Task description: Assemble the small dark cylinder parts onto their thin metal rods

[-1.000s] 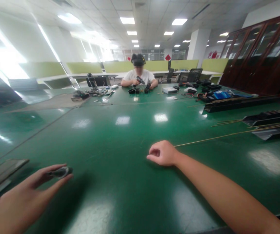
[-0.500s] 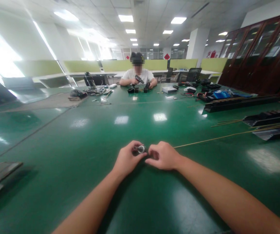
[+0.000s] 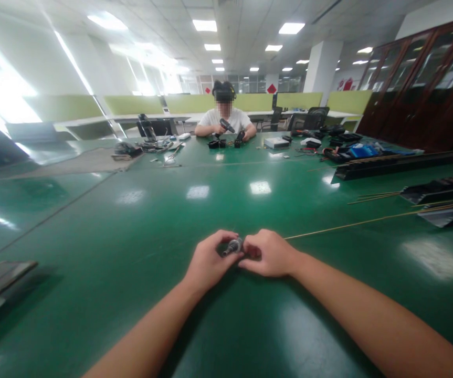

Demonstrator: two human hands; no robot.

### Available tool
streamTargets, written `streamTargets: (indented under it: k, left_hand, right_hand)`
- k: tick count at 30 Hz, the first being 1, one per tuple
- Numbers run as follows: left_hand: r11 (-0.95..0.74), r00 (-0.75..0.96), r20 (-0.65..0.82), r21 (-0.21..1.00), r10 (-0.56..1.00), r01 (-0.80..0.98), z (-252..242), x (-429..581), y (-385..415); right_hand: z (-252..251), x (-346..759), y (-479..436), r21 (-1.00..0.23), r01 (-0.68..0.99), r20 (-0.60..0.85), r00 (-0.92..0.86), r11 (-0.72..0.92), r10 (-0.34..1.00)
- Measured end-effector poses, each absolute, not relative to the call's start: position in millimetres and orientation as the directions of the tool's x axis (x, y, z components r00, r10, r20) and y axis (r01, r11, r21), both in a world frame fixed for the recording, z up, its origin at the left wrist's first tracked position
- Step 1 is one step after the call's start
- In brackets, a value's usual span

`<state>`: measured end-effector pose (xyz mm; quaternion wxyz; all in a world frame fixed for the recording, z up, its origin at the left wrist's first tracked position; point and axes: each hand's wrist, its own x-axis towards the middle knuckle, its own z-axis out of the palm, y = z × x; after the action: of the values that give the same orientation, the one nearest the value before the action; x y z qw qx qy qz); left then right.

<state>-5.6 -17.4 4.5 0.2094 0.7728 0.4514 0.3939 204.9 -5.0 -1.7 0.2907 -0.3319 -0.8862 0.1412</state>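
Left hand (image 3: 207,262) moved inward, pinching metal part (image 3: 233,247), just beside curled right hand (image 3: 272,254), its hold unclear

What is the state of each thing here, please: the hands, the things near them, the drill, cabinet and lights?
Left hand: pinching the metal part.
Metal part: held.
Right hand: fingers curled; grip unclear.
Thin rod: straight, near end hidden by the right hand.
Drill: held by the person opposite.
Cabinet doors: shut.
Ceiling lights: lit.
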Motion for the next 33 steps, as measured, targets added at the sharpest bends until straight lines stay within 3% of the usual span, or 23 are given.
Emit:
streamTargets:
  k: [20,33]
  left_hand:
    - [-0.389,0.292,0.266,0.736,0.919,0.554,8.8,-3.0,-17.8]
    - [-0.434,0.206,0.387,0.719,0.899,0.543,10.5,-1.6,-18.5]
  right_hand:
    - [1.0,202.9,-5.4,-0.417,0.537,0.381,-0.629,0.733,0.677]
    - [3.1,202.0,-5.7,-0.417,0.516,0.375,-0.652,0.748,0.659]
